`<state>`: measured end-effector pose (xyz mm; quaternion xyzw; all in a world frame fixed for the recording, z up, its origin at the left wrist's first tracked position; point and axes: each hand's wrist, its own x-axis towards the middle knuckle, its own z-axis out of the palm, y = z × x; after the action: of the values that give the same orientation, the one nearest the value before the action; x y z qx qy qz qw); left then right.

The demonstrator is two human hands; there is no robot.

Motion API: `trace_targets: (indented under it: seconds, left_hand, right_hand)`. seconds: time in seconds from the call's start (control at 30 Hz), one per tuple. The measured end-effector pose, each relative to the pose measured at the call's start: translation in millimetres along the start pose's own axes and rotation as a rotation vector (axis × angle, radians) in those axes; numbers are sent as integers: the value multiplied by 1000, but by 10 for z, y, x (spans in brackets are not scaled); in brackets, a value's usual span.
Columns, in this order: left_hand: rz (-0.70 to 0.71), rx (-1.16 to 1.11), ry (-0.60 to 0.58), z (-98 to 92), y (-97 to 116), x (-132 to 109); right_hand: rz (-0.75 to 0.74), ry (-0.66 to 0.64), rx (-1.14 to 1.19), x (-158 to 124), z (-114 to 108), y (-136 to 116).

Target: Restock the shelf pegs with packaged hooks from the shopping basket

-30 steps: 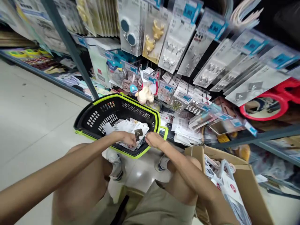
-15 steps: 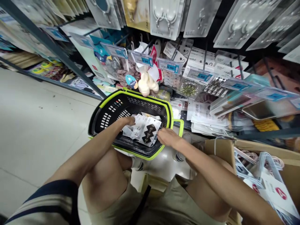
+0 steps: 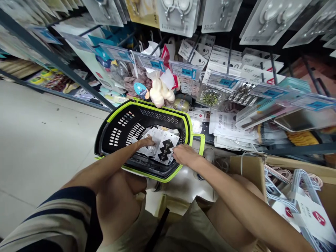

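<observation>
A black shopping basket with a lime-green rim (image 3: 189, 122) stands in front of my knees, with several white carded packets inside. My left hand (image 3: 147, 140) reaches over its near side, fingers bent against a white-backed clear packet (image 3: 151, 149); the fingertips are partly hidden. At the basket's right side, my right hand (image 3: 183, 154) is closed at the right edge of a white card (image 3: 166, 148) bearing a black zigzag item. This card lies tilted, overlapping the packets to its left. The green handle (image 3: 201, 144) sticks out just beyond my right hand.
Behind the basket, a shelf rack holds hanging packs of hooks (image 3: 181, 17), price tags (image 3: 187, 71) and a cream plush-looking item (image 3: 160, 92). At right stands an open cardboard box (image 3: 246, 171) with pale hangers (image 3: 301, 189). Tiled floor (image 3: 52, 136) lies to the left.
The view has shifted slightly, so the basket sits a little further left. My left hand has moved slightly down over the packets; my right hand remains at the card's edge.
</observation>
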<state>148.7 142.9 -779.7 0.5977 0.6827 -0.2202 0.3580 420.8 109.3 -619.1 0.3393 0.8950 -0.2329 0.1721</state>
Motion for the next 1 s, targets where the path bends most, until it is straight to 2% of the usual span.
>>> trace_targets:
  seconds: [0.1,0.2,0.3,0.4,0.53,0.67,0.73,0.83,0.9,1.0]
  left_hand:
    - [-87,-4,11,-59,57,16]
    - [-139,1,47,-210,110,3]
    - [-199,-28,65,-476,93,-97]
    - [-189,-89,74,-792,21,-336]
    - [-56,-230,175,-1075,11,-799]
    - [207,-745,305,-1169,162,-1256]
    - [323,-957,272,-1195,235,-1440]
    - [405,-1085,148,-1231,276,-1623]
    - [461,-1125,82,-1234,291,-1678]
    - [549,-1213,71,-1177,397,-1668]
  right_hand:
    - [24,-25,-9,15,-37,-33]
    - [26,-38,-8,20,-79,-37]
    - [21,-34,16,23,-119,-9]
    - [38,11,29,2,-184,36]
    - [127,151,65,-71,-308,141]
    - [224,378,224,-137,-401,313]
    - [260,483,334,-150,-424,403]
    - [294,575,541,-147,-430,506]
    - [275,584,708,-133,-412,543]
    - [131,494,1022,-91,-370,553]
